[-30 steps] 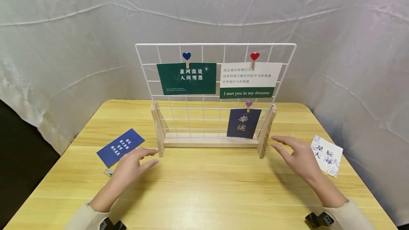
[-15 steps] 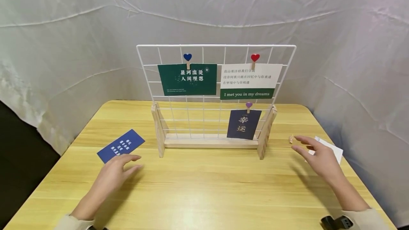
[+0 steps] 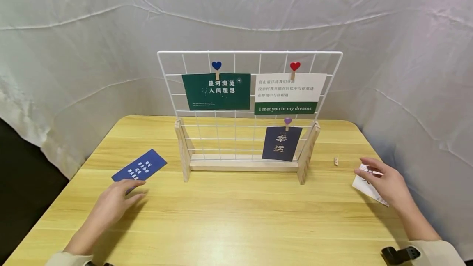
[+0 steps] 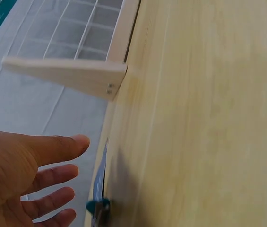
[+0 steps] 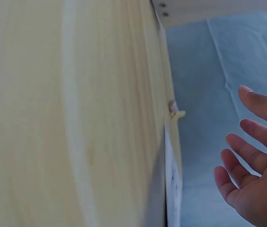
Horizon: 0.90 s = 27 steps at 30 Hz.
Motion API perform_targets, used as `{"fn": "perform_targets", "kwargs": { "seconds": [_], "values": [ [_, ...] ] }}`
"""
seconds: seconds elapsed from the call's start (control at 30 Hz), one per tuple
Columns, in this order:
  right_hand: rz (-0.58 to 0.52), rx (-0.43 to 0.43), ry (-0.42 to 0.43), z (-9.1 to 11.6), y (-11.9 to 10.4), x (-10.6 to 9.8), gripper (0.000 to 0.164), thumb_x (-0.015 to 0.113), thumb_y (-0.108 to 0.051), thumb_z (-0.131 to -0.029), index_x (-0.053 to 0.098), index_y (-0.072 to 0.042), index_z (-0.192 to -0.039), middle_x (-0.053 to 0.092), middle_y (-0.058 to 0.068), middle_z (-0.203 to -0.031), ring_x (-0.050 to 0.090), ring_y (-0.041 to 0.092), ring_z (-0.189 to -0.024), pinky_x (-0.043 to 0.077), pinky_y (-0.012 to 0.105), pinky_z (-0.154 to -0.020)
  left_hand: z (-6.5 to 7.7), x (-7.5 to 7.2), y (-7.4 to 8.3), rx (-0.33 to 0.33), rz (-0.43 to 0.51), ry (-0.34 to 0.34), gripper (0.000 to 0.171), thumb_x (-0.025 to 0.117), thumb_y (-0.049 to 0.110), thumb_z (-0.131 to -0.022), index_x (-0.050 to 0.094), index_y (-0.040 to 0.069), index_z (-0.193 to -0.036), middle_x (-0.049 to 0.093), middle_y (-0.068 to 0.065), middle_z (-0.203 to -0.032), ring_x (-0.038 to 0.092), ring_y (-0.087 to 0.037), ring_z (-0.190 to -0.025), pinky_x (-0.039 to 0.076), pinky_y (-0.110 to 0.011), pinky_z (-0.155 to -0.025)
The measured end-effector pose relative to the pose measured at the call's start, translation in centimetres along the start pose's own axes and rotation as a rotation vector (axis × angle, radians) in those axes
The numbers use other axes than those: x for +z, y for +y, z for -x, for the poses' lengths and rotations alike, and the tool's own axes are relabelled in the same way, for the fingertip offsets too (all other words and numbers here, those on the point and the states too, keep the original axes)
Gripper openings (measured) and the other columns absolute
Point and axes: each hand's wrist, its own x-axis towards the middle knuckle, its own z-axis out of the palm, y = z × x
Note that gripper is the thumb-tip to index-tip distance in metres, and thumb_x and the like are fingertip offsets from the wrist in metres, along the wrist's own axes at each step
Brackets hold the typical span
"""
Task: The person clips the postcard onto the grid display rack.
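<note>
My left hand (image 3: 112,202) hovers just above the near corner of a blue card (image 3: 142,166) with white characters, lying on the table at left. Its fingers are loosely extended and hold nothing. In the left wrist view a teal-topped clip (image 4: 98,208) sits by that card's edge; the head view hides it. At right, my right hand (image 3: 388,182) is over a white card (image 3: 363,186) with dark characters and covers part of it. The right wrist view shows spread, relaxed fingers apart from that card. A small wooden clip (image 3: 336,160) lies beyond and left of this hand.
A white wire grid (image 3: 249,52) stands upright in a wooden base (image 3: 244,166) mid-table. Heart clips hold a green card (image 3: 218,97), a white-and-green card (image 3: 290,93) and a dark blue card (image 3: 281,145) on it. A pale curtain (image 3: 236,7) hangs behind.
My right hand has moved rightward from beside the grid's base to over the white card. The left hand has drawn back left and nearer to me, toward the blue card's near corner.
</note>
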Motion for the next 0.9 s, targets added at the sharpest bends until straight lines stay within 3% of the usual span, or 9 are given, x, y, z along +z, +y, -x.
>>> {"fn": "perform_targets", "kwargs": {
  "seconds": [0.27, 0.47, 0.57, 0.63, 0.73, 0.8, 0.9],
  "values": [
    [-0.013, 0.034, 0.003, -0.3, 2.3, -0.3, 0.061, 0.067, -0.036, -0.094, 0.052, 0.004, -0.137, 0.053, 0.032, -0.131, 0.055, 0.042, -0.108, 0.039, 0.006, -0.068, -0.1, -0.5, -2.2, -0.024, -0.034, -0.07, 0.04, 0.081, 0.021, -0.081, 0.069, 0.002, -0.115, 0.066, -0.023, -0.112, 0.062, -0.042, -0.098, 0.046, -0.061, -0.081],
    [-0.035, 0.069, -0.07, -0.6, 3.5, -0.7, 0.067, 0.064, -0.039, -0.095, 0.046, 0.007, -0.14, 0.047, 0.033, -0.136, 0.046, 0.052, -0.118, 0.038, 0.006, -0.075, 0.2, -0.9, -2.9, -0.059, -0.023, -0.14, 0.041, 0.08, 0.022, -0.081, 0.069, 0.003, -0.115, 0.067, -0.022, -0.111, 0.062, -0.043, -0.099, 0.047, -0.061, -0.08],
    [-0.034, 0.086, -0.101, -0.7, 4.3, -1.0, 0.069, 0.063, -0.04, -0.096, 0.044, 0.008, -0.141, 0.045, 0.034, -0.138, 0.044, 0.054, -0.12, 0.032, 0.002, -0.07, 0.5, -1.0, -3.3, -0.076, -0.011, -0.164, 0.043, 0.08, 0.023, -0.081, 0.069, 0.003, -0.117, 0.068, -0.02, -0.109, 0.062, -0.041, -0.098, 0.047, -0.061, -0.08],
    [-0.031, 0.089, -0.112, -0.7, 4.7, -1.0, 0.067, 0.064, -0.038, -0.095, 0.045, 0.009, -0.14, 0.045, 0.035, -0.137, 0.048, 0.049, -0.118, 0.033, 0.002, -0.07, 0.6, -1.0, -3.5, -0.085, -0.003, -0.176, 0.043, 0.08, 0.024, -0.08, 0.069, 0.003, -0.117, 0.069, -0.016, -0.106, 0.063, -0.037, -0.095, 0.047, -0.059, -0.08],
    [-0.043, 0.089, -0.142, -0.7, 5.2, -0.8, 0.065, 0.066, -0.035, -0.095, 0.047, 0.01, -0.137, 0.047, 0.035, -0.136, 0.058, 0.017, -0.107, 0.036, 0.005, -0.069, 0.7, -1.0, -3.7, -0.085, -0.001, -0.179, 0.039, 0.081, 0.023, -0.08, 0.072, 0.005, -0.114, 0.069, -0.009, -0.1, 0.062, -0.028, -0.089, 0.049, -0.056, -0.079],
    [-0.061, 0.081, -0.159, -0.6, 5.4, -0.6, 0.062, 0.068, -0.031, -0.094, 0.049, 0.012, -0.134, 0.05, 0.035, -0.133, 0.054, -0.004, -0.097, 0.039, 0.006, -0.069, 0.8, -1.0, -3.8, -0.079, -0.003, -0.174, 0.034, 0.08, 0.02, -0.08, 0.073, 0.006, -0.111, 0.069, -0.006, -0.098, 0.062, -0.025, -0.087, 0.049, -0.054, -0.079],
    [-0.08, 0.059, -0.169, -0.6, 5.7, -0.3, 0.057, 0.07, -0.026, -0.093, 0.052, 0.013, -0.13, 0.053, 0.035, -0.128, 0.044, -0.02, -0.091, 0.04, 0.006, -0.069, 0.9, -1.0, -4.0, -0.074, -0.007, -0.169, 0.029, 0.08, 0.019, -0.081, 0.074, 0.008, -0.107, 0.069, -0.004, -0.095, 0.061, -0.024, -0.085, 0.05, -0.052, -0.078]
  ]
}}
